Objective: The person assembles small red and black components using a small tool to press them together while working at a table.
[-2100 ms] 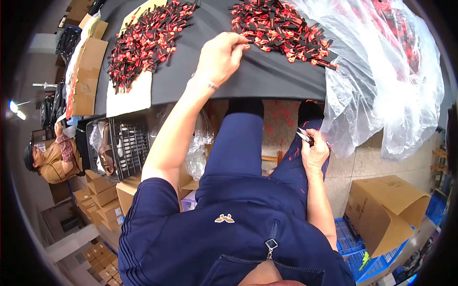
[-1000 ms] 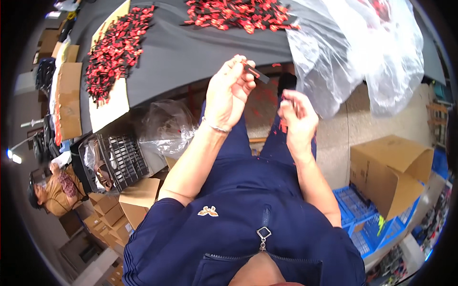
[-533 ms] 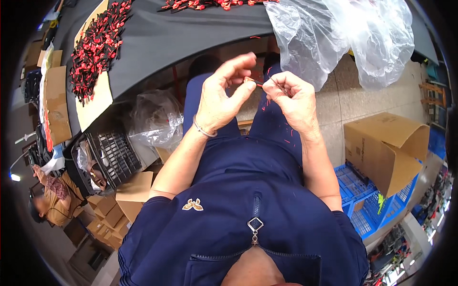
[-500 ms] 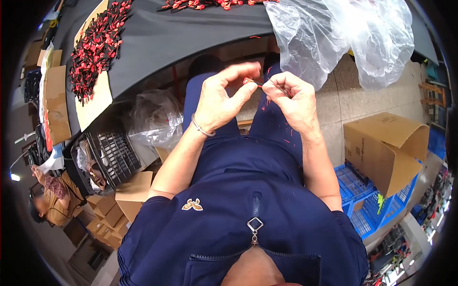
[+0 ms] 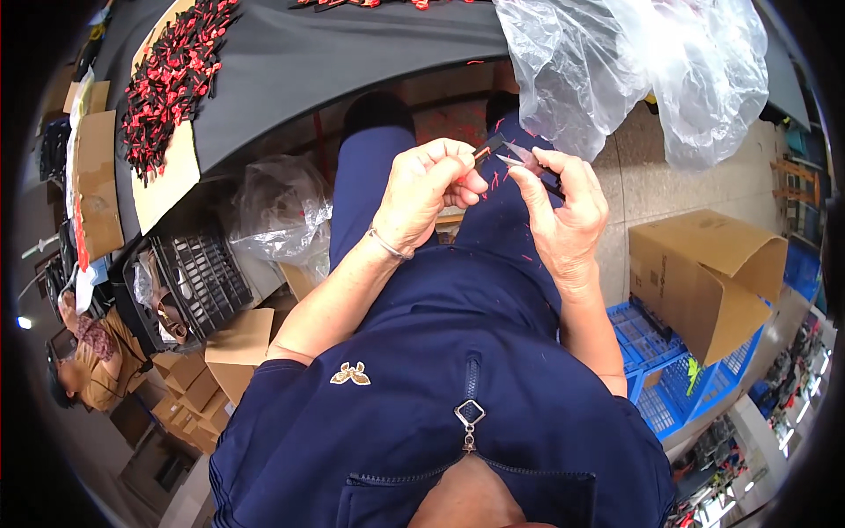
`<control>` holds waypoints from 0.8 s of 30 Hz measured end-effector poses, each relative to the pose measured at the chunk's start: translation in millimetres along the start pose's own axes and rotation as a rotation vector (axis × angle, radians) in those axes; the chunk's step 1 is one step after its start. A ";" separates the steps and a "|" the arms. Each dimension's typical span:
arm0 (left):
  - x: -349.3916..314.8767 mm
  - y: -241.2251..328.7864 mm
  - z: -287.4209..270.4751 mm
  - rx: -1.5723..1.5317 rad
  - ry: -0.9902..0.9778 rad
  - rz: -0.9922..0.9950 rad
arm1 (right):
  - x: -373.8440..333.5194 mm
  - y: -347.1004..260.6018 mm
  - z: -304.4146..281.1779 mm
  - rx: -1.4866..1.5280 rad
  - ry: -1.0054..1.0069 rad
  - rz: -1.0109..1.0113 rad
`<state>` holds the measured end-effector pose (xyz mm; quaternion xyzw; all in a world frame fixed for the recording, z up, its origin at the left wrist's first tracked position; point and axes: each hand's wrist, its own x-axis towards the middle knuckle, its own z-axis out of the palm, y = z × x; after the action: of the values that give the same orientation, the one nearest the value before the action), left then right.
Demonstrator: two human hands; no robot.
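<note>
At upper centre, your left hand pinches a small black strip while your right hand grips thread snips, their parted blades now showing, unlike half a second ago.

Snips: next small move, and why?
Probably bring the snips to the black strip and close them: the right hand holds their blades apart, tips toward the strip, while the left hand pinches it.

Black strip, red-and-black pile, dark-grey tabletop, navy clothing, brown carton
</note>
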<state>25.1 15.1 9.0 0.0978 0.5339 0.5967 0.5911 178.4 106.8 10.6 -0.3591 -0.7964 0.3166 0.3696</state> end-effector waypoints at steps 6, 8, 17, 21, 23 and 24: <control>-0.3 4.0 5.8 0.044 -0.007 0.024 | 0.9 5.6 -1.0 -0.196 0.038 -0.160; 0.4 3.0 5.1 0.099 -0.029 0.063 | 0.9 6.4 -1.2 -0.241 0.037 -0.194; 1.0 4.2 4.5 0.132 -0.020 0.088 | 1.2 8.7 -1.7 -0.272 0.023 -0.218; 1.7 4.2 5.1 0.131 -0.016 0.076 | 0.5 9.5 0.2 -0.245 0.005 -0.221; 2.5 4.5 5.0 0.145 -0.018 0.060 | 0.7 11.1 1.8 -0.179 0.007 -0.174; 2.8 4.4 4.7 0.146 -0.017 0.058 | 1.0 11.7 2.5 -0.178 0.006 -0.172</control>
<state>25.1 21.0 12.8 0.1615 0.5679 0.5722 0.5692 179.8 113.4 0.7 -0.3217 -0.8480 0.2108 0.3647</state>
